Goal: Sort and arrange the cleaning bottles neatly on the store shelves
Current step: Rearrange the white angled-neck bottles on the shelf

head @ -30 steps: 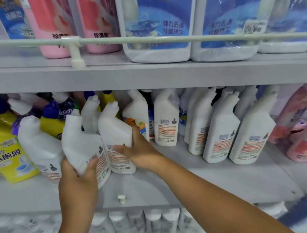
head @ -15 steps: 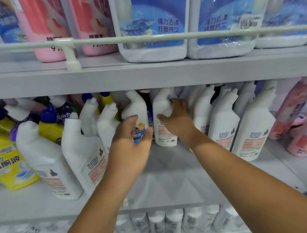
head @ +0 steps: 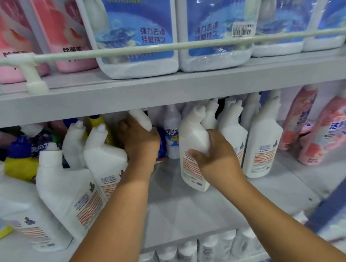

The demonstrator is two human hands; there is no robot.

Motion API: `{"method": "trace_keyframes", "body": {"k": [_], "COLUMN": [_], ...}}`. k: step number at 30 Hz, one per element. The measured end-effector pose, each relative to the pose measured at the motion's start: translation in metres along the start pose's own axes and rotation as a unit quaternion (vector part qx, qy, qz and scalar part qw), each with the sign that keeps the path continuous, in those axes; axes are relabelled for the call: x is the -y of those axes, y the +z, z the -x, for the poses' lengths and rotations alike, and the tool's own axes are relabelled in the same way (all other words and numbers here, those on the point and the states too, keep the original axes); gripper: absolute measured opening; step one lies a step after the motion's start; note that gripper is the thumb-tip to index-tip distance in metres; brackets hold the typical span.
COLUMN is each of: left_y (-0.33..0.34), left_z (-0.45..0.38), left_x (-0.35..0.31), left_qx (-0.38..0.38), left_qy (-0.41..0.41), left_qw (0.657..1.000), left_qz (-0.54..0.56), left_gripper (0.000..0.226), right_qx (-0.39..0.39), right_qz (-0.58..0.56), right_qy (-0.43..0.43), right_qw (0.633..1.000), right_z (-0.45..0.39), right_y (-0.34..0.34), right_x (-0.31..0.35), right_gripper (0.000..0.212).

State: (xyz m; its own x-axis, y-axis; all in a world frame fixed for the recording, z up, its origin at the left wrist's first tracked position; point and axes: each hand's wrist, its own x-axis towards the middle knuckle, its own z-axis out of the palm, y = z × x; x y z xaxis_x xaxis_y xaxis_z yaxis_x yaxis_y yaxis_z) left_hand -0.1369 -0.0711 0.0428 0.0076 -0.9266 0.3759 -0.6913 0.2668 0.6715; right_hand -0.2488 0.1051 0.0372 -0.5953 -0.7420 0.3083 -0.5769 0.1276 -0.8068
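Shelf (head: pixel 190 208); bottle (head: pixel 190 149) within right fingers (head: pixel 194 155)

Pale grey store shelving fills the view — an upper shelf (head: pixel 166 90) fronted by a white guard rail (head: pixel 165 47) clipped into a plastic bracket (head: pixel 32 77), a middle shelf (head: pixel 190 212) beneath it in soft, even light. At lower right, a blurred strip of blue-and-white floor (head: pixel 338 223) shows.

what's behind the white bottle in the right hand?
Behind the white bottle gripped by the right hand, more white angled-neck bottles stand in rows. Their lower bodies are covered, so the depth of the rows cannot be told.
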Motion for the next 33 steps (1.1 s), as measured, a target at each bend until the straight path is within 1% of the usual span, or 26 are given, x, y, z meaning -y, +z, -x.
{"method": "trace_keyframes", "body": {"k": [2, 6, 7, 9, 11, 12, 13, 14, 15, 16, 17, 18, 20, 22, 25, 27, 28, 30, 31, 33], "left_y": [0.001, 0.007, 0.011, 0.020, 0.026, 0.025, 0.021, 0.020, 0.020, 0.018, 0.017, 0.016, 0.015, 0.021, 0.030, 0.030, 0.027, 0.022, 0.019, 0.015], "left_z": [0.000, 0.017, 0.022, 0.029, 0.031, 0.033, 0.035, 0.032, 0.029, 0.023, 0.014, 0.005, -0.011, -0.024, -0.037, -0.035, -0.031, -0.016, -0.005, 0.018], "left_x": [-0.002, -0.015, -0.022, -0.036, -0.042, -0.041, -0.037, -0.030, -0.022, -0.016, -0.012, -0.010, -0.009, -0.003, 0.007, 0.005, 0.002, -0.001, -0.002, -0.002], "left_qx": [0.009, 0.051, 0.070, 0.101, 0.121, 0.121, 0.097, 0.041, -0.030, -0.086, -0.108, -0.099, -0.046, -0.014, -0.004, -0.004, -0.007, -0.009, -0.008, -0.017], "left_qy": [0.043, 0.043, 0.049, 0.085, 0.123, 0.122, 0.114, 0.100, 0.084, 0.068, 0.039, 0.007, -0.053, -0.068, -0.076, -0.076, -0.076, -0.074, -0.063, -0.020], "left_qw": [0.999, 0.989, 0.985, 0.979, 0.974, 0.972, 0.971, 0.970, 0.970, 0.970, 0.972, 0.975, 0.979, 0.984, 0.991, 0.995, 0.995, 0.993, 0.992, 0.995], "left_qz": [0.007, 0.132, 0.147, 0.153, 0.149, 0.163, 0.187, 0.217, 0.224, 0.216, 0.207, 0.199, 0.191, 0.163, 0.110, 0.062, 0.057, 0.088, 0.104, 0.099], "left_gripper": [0.066, 0.047, 0.046, 0.052, 0.060, 0.059, 0.052, 0.044, 0.039, 0.038, 0.042, 0.050, 0.061, 0.063, 0.062, 0.066, 0.066, 0.060, 0.056, 0.053], "right_qx": [-0.016, -0.038, -0.038, -0.040, -0.049, -0.046, -0.038, -0.031, -0.025, -0.022, -0.021, -0.020, -0.012, 0.000, 0.019, 0.021, 0.021, 0.025, 0.027, 0.027], "right_qz": [0.010, 0.037, 0.048, 0.072, 0.083, 0.084, 0.083, 0.082, 0.081, 0.078, 0.076, 0.074, 0.066, 0.063, 0.065, 0.063, 0.064, 0.067, 0.066, 0.065], "right_qy": [-0.004, -0.010, -0.013, -0.020, -0.019, -0.010, -0.001, 0.004, 0.007, 0.009, 0.013, 0.019, 0.032, 0.044, 0.058, 0.059, 0.060, 0.062, 0.063, 0.060], "right_qw": [1.000, 0.999, 0.998, 0.996, 0.995, 0.995, 0.996, 0.996, 0.996, 0.997, 0.997, 0.997, 0.997, 0.997, 0.996, 0.996, 0.996, 0.996, 0.995, 0.996], "right_z": [0.007, 0.010, 0.010, 0.012, 0.016, 0.018, 0.020, 0.022, 0.023, 0.023, 0.024, 0.024, 0.026, 0.028, 0.033, 0.034, 0.034, 0.033, 0.033, 0.034], "right_y": [-0.006, -0.010, -0.011, -0.011, -0.011, -0.011, -0.011, -0.011, -0.011, -0.011, -0.010, -0.010, -0.008, -0.008, -0.008, -0.009, -0.010, -0.011, -0.013, -0.016], "right_x": [-0.011, -0.027, -0.029, -0.032, -0.037, -0.040, -0.043, -0.046, -0.048, -0.050, -0.051, -0.052, -0.054, -0.056, -0.059, -0.059, -0.059, -0.058, -0.058, -0.060], "right_gripper": [0.041, 0.050, 0.052, 0.052, 0.044, 0.041, 0.040, 0.039, 0.037, 0.036, 0.035, 0.034, 0.032, 0.032, 0.032, 0.030, 0.030, 0.030, 0.029, 0.028]}}
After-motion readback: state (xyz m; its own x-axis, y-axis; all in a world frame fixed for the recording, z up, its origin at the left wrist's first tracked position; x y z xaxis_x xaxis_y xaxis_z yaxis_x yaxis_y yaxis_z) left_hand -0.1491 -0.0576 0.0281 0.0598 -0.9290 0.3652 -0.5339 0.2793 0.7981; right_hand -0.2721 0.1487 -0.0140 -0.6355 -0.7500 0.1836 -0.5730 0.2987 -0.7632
